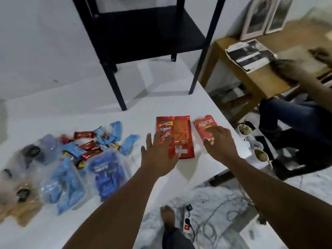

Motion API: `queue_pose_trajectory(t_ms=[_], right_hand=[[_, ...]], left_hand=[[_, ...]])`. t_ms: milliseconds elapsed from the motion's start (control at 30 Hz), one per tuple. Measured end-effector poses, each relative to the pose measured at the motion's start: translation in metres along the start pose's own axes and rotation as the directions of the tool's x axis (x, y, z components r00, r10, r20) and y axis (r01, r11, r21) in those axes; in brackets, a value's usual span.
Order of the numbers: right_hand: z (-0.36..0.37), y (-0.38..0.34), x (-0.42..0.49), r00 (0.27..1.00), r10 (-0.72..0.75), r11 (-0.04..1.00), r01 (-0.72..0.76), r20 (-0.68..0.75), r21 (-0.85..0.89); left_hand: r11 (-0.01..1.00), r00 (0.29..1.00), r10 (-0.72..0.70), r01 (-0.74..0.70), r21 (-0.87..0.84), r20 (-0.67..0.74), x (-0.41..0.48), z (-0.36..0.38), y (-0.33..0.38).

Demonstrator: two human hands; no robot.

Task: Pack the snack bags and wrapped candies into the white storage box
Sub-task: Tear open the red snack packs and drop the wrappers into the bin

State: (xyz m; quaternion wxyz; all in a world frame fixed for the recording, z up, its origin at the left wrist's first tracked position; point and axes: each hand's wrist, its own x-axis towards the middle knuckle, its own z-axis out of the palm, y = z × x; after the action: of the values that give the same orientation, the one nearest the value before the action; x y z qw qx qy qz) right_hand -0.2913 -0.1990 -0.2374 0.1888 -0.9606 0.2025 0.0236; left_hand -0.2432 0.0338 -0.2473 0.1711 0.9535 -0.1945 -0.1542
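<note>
Two red snack bags lie flat on the white table: a larger one in the middle and a smaller Astor bag to its right. My left hand hovers open over the larger bag's left edge, fingers spread. My right hand is open with its fingertips on the Astor bag. A heap of blue and dark red wrapped candies lies to the left. Clear containers of blue candies stand in front of the heap. I see no white storage box.
A black metal shelf stands at the back of the table. More clear packs of brown snacks lie at the far left. Another person's hand rests on a wooden table at right. Cups and a power strip are on the floor.
</note>
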Motion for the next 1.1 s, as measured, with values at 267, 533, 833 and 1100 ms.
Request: queue_pose_trajectory(t_ms=[267, 533, 833, 1100], right_hand=[[0.035, 0.061, 0.047, 0.989, -0.021, 1.000, 0.024, 0.145, -0.019], [0.048, 0.069, 0.049, 0.994, -0.038, 0.999, 0.036, 0.098, 0.025], [0.047, 0.062, 0.049, 0.995, -0.041, 0.999, 0.041, 0.088, 0.001], [0.048, 0.043, 0.039, 0.995, -0.032, 0.999, 0.028, 0.096, 0.043]], left_hand=[[0.988, 0.995, -0.095, 0.089, 0.127, 0.042, 0.080, 0.056, 0.032], [0.978, 0.982, -0.094, 0.060, 0.199, 0.165, 0.092, 0.084, 0.047], [0.965, 0.996, -0.080, 0.067, 0.254, 0.042, 0.066, 0.082, 0.036], [0.990, 0.993, -0.103, 0.107, 0.089, -0.056, 0.042, 0.074, 0.007]])
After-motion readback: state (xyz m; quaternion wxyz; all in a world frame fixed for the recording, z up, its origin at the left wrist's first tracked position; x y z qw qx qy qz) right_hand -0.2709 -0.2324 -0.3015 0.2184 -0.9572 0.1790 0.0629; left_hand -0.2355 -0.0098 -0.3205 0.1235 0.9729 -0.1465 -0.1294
